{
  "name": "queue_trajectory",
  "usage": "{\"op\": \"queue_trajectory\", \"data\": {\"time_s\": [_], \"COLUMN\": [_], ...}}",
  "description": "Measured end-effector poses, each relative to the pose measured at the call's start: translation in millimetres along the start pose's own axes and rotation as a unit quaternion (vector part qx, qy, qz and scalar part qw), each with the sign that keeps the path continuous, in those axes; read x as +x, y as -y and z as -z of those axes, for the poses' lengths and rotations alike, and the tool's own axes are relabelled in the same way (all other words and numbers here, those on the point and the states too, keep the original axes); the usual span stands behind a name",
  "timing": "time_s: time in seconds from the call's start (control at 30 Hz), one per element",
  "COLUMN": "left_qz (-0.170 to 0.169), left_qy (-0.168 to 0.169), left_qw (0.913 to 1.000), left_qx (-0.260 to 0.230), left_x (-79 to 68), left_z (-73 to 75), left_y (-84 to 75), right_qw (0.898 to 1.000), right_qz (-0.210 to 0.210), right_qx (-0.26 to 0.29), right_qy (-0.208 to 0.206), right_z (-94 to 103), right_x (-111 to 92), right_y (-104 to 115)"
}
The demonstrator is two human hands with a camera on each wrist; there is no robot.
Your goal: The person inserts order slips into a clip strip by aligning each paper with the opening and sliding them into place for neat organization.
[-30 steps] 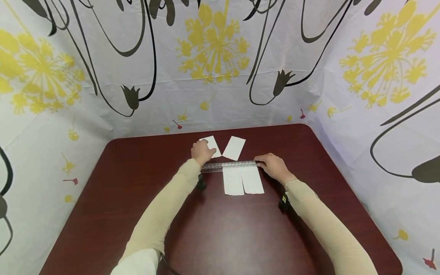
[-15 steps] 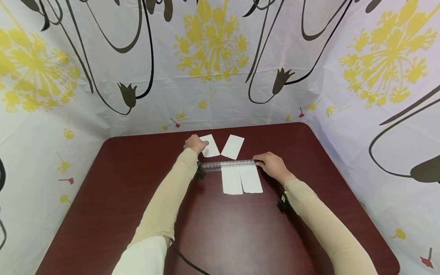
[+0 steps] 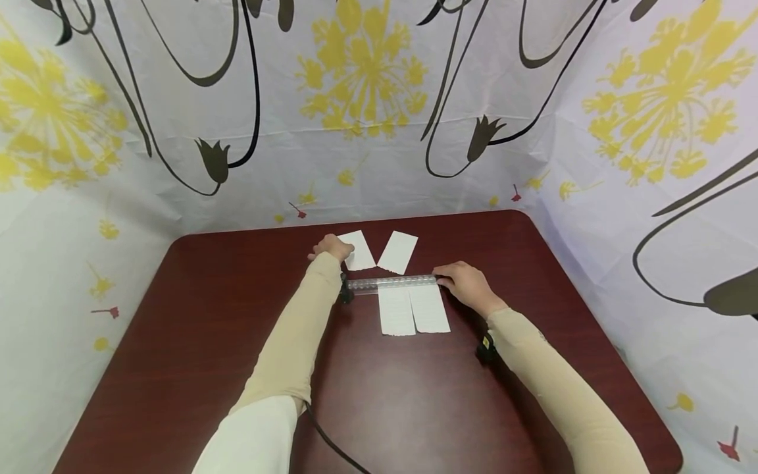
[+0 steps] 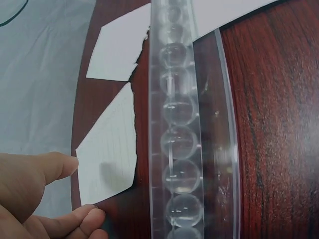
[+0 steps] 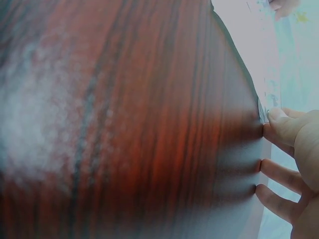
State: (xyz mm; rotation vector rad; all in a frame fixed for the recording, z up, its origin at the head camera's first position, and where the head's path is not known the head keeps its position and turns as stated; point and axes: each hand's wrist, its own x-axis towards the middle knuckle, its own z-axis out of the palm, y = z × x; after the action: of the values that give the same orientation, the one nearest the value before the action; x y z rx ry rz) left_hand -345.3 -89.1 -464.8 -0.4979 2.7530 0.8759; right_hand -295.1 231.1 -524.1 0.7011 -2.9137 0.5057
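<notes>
A clear plastic ruler (image 3: 364, 285) with a row of round shapes along it lies across the table. My right hand (image 3: 468, 284) pinches its right end, thumb (image 5: 279, 117) on top. Under its near edge lie two torn paper pieces, a left piece (image 3: 397, 313) and a right piece (image 3: 429, 309). Beyond the ruler are two more pieces, a left one (image 3: 358, 253) and a right one (image 3: 398, 251), their ragged edges toward the ruler. My left hand (image 3: 331, 247) is at the far left piece's outer side, thumb and fingertips loosely spread by its edge; contact is unclear.
The dark red table (image 3: 237, 283) has rounded corners and stands against a patterned cloth (image 3: 379, 178) at the back and sides. A black cable (image 3: 331, 442) hangs from the left sleeve. Both wrists carry small black devices.
My left hand has slid left off the far left paper piece to its outer side, uncovering it. The right hand stays on the ruler's end. The head view has shifted slightly.
</notes>
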Motion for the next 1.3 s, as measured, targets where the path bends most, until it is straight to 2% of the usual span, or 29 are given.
{"op": "queue_trajectory", "data": {"time_s": [0.27, 0.4, 0.57, 0.93, 1.3], "left_qz": [0.039, 0.048, 0.05, 0.045, 0.047], "left_qy": [-0.015, -0.018, -0.026, -0.075, -0.066], "left_qw": [0.9985, 0.9972, 0.9955, 0.9909, 0.9927], "left_qx": [0.034, 0.054, 0.076, 0.102, 0.09], "left_x": [30.3, 39.4, 41.8, 41.1, 44.9], "left_z": [-19.6, -24.9, -27.3, -34.5, -39.5], "left_y": [-2.8, -1.9, -2.5, -4.5, -6.9], "right_qw": [1.0, 1.0, 1.0, 1.0, 1.0], "right_qz": [-0.005, -0.005, -0.004, -0.003, -0.007], "right_qx": [-0.001, -0.001, -0.002, -0.002, -0.007], "right_qy": [-0.001, 0.0, 0.003, -0.003, 0.002], "right_z": [-3.1, -4.7, -4.6, -3.1, -1.6], "right_x": [-1.2, -0.9, -0.6, 1.9, 2.6], "right_y": [0.8, 1.9, 3.3, 0.0, -1.0]}}
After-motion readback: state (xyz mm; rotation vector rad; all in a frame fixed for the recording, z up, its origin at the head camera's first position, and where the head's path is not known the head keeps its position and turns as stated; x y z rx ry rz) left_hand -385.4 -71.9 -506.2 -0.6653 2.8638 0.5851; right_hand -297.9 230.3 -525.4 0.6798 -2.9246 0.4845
